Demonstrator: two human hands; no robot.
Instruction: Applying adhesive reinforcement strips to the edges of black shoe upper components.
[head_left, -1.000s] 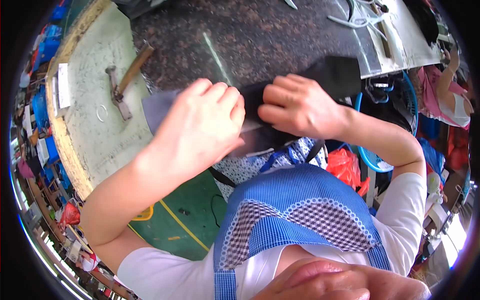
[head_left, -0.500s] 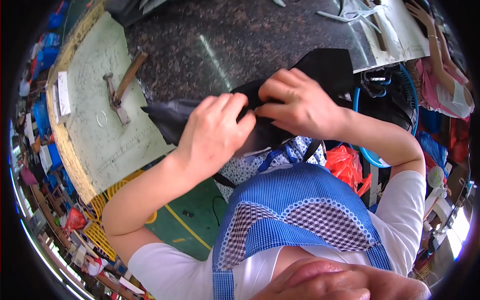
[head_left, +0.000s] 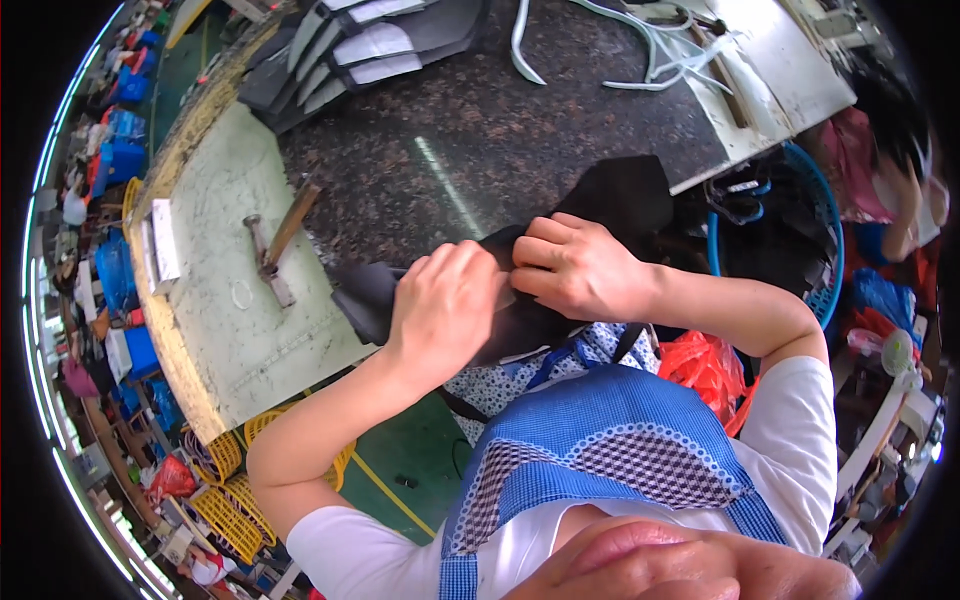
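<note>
A limp black sheet of material [head_left: 630,195], perhaps fabric or thin leather, lies along the near edge of a dark speckled slab [head_left: 400,160]. My left hand [head_left: 445,305] pinches it near its middle, fingers curled down over the edge. Close beside it, almost touching, my right hand [head_left: 580,268] grips the same piece with bent fingers. One end of the material sticks out left of my left hand, and a wider flap spreads beyond my right hand. Both sets of fingertips are mostly hidden by the knuckles and the folds.
A hammer [head_left: 268,265] rests on the pale board at left. Black pieces with grey-white strips [head_left: 375,50] are stacked at the far left; loose pale strips [head_left: 650,60] lie far right. Right of the table are a blue-rimmed basket [head_left: 838,265], a red plastic bag [head_left: 705,370] and another person [head_left: 905,200].
The view has shifted, so the table sits lower and the stacked black pieces show more. My hands still grip the black material, with their fingers curled in tighter against it.
</note>
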